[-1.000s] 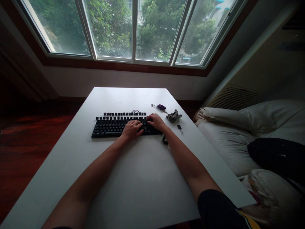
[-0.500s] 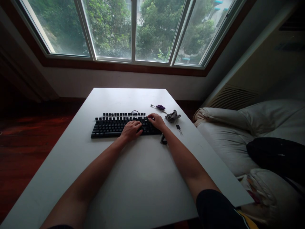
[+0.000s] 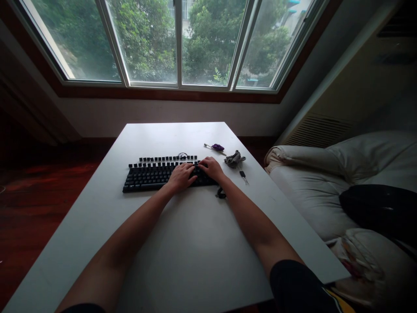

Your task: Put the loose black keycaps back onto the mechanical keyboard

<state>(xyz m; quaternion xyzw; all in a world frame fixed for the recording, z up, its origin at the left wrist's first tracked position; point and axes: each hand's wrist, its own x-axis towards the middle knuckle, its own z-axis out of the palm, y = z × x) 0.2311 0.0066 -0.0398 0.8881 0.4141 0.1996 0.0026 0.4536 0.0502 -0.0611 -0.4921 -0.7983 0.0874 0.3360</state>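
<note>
A black keyboard [image 3: 146,179] lies on the white table [image 3: 182,243], its right part partly covered by my hands. My left hand [image 3: 181,176] rests over its middle-right keys, fingers stretched forward and thumb apart. Beside it, my right hand [image 3: 211,168] reaches over the keyboard's upper right part. Its fingers are bent and its fingertips come together near the back edge; whatever is between them is too small to make out. Small black keycaps [image 3: 158,158] stand in two rows just behind the keyboard. A thin wire loop [image 3: 183,155] lies among them.
Right of the keyboard lie a crumpled grey cloth [image 3: 233,159], a purple item [image 3: 217,147] by a thin rod, and a small black-and-clear tool [image 3: 243,174]. A black cable [image 3: 221,193] sits by my right wrist. A pale sofa [image 3: 299,187] adjoins the table's right side.
My right hand has shifted slightly left along the keyboard's back edge, closer to my left hand. My left hand stays on the keys. The whole view has moved slightly.
</note>
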